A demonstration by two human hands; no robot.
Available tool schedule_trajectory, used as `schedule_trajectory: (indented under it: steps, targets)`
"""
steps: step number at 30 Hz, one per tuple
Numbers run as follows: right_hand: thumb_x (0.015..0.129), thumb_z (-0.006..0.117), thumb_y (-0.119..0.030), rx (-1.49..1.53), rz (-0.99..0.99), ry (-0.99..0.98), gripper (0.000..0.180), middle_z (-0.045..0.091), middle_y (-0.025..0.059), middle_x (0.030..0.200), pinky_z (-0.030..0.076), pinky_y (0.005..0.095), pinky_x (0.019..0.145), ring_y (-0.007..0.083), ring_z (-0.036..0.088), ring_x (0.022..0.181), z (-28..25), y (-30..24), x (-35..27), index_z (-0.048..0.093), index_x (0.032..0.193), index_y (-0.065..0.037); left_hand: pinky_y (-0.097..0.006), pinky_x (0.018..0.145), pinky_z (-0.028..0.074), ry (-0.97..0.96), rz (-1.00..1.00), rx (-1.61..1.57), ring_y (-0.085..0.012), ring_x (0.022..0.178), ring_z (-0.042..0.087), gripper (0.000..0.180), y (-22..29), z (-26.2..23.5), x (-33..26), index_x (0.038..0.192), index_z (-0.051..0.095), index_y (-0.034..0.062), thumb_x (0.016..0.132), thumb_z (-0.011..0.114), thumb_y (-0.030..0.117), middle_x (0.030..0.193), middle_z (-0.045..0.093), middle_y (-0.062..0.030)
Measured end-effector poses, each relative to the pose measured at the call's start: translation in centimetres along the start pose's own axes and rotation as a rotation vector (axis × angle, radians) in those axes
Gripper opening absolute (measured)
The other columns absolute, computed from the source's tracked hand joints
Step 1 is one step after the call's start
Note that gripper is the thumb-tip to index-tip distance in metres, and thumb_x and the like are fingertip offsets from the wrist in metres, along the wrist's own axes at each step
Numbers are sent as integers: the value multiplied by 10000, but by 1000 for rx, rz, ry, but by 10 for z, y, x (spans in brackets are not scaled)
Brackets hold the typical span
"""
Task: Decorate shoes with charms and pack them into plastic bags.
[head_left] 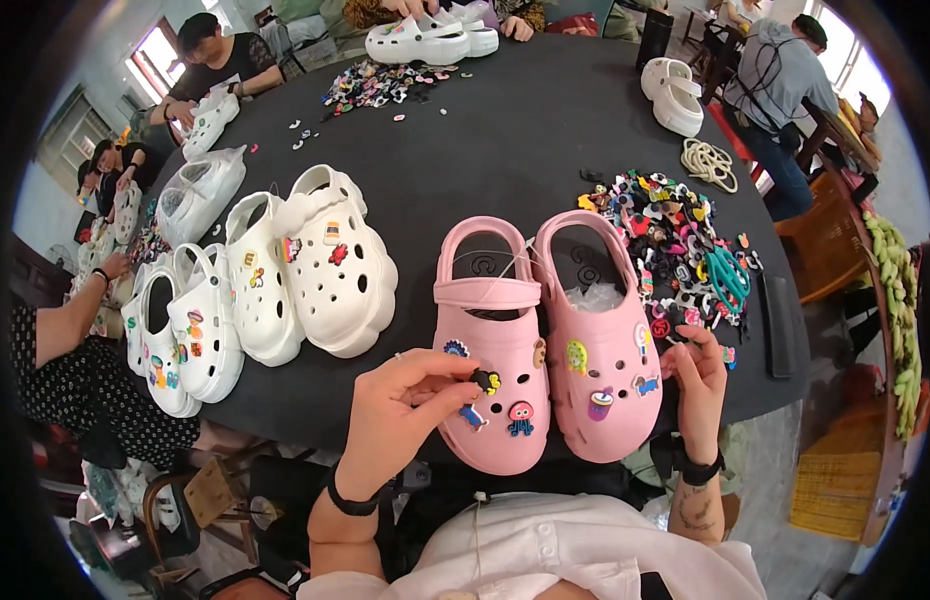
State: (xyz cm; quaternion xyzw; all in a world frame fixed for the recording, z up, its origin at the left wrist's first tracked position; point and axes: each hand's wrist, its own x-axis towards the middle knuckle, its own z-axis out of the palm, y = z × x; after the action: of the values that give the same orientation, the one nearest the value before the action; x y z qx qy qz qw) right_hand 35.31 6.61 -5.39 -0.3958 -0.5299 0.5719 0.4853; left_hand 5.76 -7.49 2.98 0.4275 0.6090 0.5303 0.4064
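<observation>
Two pink clogs, the left clog point(488, 345) and the right clog point(603, 345), lie side by side in front of me, toes toward me, joined by a thin clear tie. Colourful charms sit in their holes, among them a red-and-blue octopus charm point(521, 418) and a purple cup charm point(600, 403). My left hand point(395, 415) pinches a small black-and-yellow charm point(487, 381) between thumb and fingers, over the left clog's upper. Beside the right clog's outer edge is my right hand point(697, 385), its fingers bent and apart, with nothing visible in them.
A heap of mixed charms point(675, 225) spreads to the right, beside a dark flat strip point(776, 325) and a cream cord coil point(709, 165). Decorated white clogs point(340, 265) stand at the left. Another charm pile point(380, 85) lies at the far side, where other people handle white clogs.
</observation>
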Motion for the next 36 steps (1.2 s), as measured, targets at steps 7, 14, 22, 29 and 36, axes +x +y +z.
schedule_trajectory:
  steps: [7,14,22,29,36]
  targets:
    - [947,572,-52,-52,-62,-12,227,637,34,812,457,222,662,84,588,721,1,5,-1,527,1166,-17,-215,674,522,-2,30,130,-115,790,670,187,2,3,9,998,684,-45,812,689,-66,912,688,-80]
    - [939,573,-22,-6,-60,-21,231,627,27,833,461,218,671,81,589,736,2,5,-2,529,1166,-16,-219,646,499,-73,-43,211,-107,718,642,185,13,3,15,957,696,-15,778,738,5,851,686,-53]
    - [935,570,-7,-5,-58,-23,224,621,24,835,458,213,678,79,585,744,2,3,-3,537,1157,-11,-364,933,388,-108,388,823,-252,1040,471,525,34,-7,43,1030,650,108,560,868,190,1039,500,-62]
    - [933,576,-12,-30,-39,-21,190,617,18,841,455,205,684,70,578,748,4,4,-4,557,1122,-9,-340,803,460,-360,536,884,-220,898,541,574,43,-12,62,1073,626,110,570,871,240,1042,525,-61]
    - [927,583,-10,-69,-36,-10,173,611,9,856,447,196,695,59,568,758,5,4,-4,570,1099,-4,-323,585,490,-385,554,1215,-229,695,622,481,63,-1,56,993,591,76,625,821,283,999,611,-37]
